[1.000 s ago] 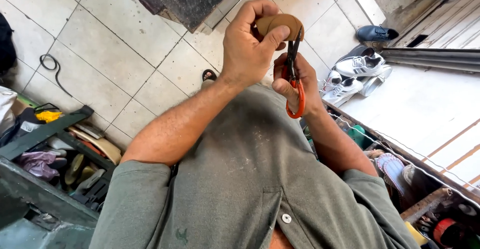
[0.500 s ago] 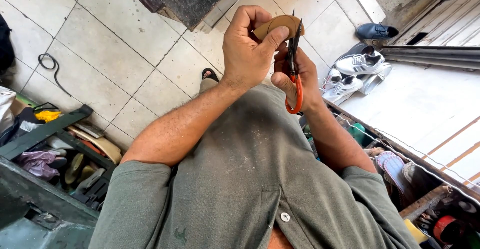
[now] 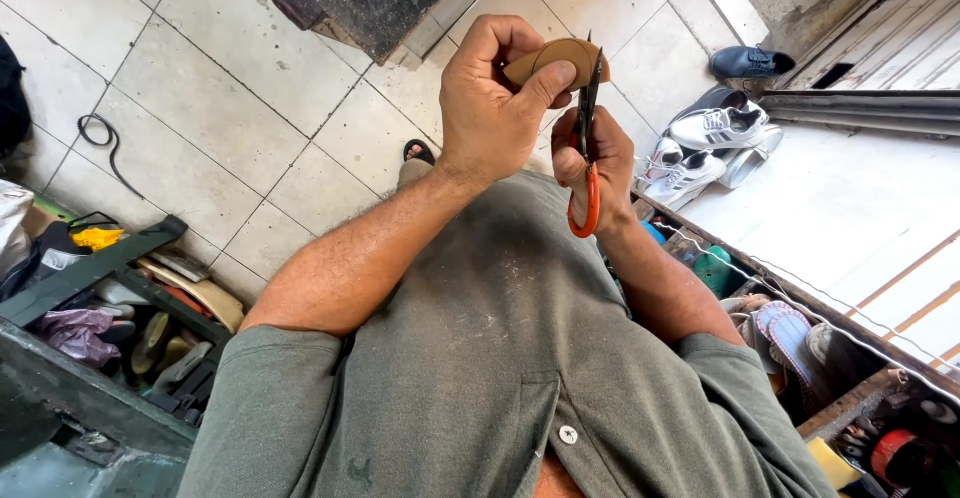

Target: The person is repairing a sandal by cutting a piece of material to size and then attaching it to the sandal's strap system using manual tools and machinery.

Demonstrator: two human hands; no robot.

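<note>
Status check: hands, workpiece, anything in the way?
Left hand grips tan piece. Right hand holds orange-handled scissors, blades at piece's edge. Nothing in the way.

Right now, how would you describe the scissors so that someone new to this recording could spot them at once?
Start at the grey shirt filling the lower frame and follow both forearms up to where the hands meet. The right hand holds the scissors upright, blades against the tan rounded piece gripped by the left hand. Their bright orange handle loop sets them apart.

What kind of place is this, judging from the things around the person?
Probably a small shoe-repair stall. The left hand holds a tan sole-shaped piece against orange-handled scissors in the right hand. Sneakers lie on the tiled floor, and soles fill a rack.
</note>
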